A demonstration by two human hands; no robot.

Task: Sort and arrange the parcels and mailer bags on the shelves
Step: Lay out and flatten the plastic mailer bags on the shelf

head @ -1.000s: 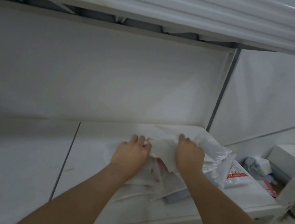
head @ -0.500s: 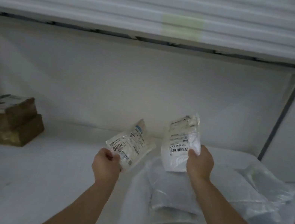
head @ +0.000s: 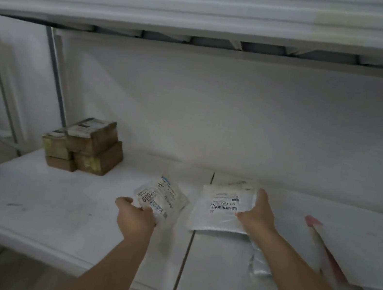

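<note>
My left hand (head: 135, 219) grips a small clear printed pouch (head: 163, 197) by its near edge, just above the white shelf (head: 47, 201). My right hand (head: 258, 214) holds a white mailer bag with a barcode label (head: 220, 208) by its right edge; the bag lies low over the shelf seam, and another mailer shows behind its top edge. A pile of white mailer bags (head: 348, 239) lies at the right, one with a pink strip. Below my right wrist sits a clear crinkled bag (head: 259, 261).
Several brown cardboard parcels (head: 85, 145) are stacked at the shelf's back left, next to a metal upright (head: 57, 75). An upper shelf beam (head: 209, 7) runs overhead. A white back wall closes the bay. The floor shows at the lower left.
My view has swung left, so the brown parcels now sit nearer the middle. Both hands have lowered their bags from an upright raised hold down toward the shelf surface.
</note>
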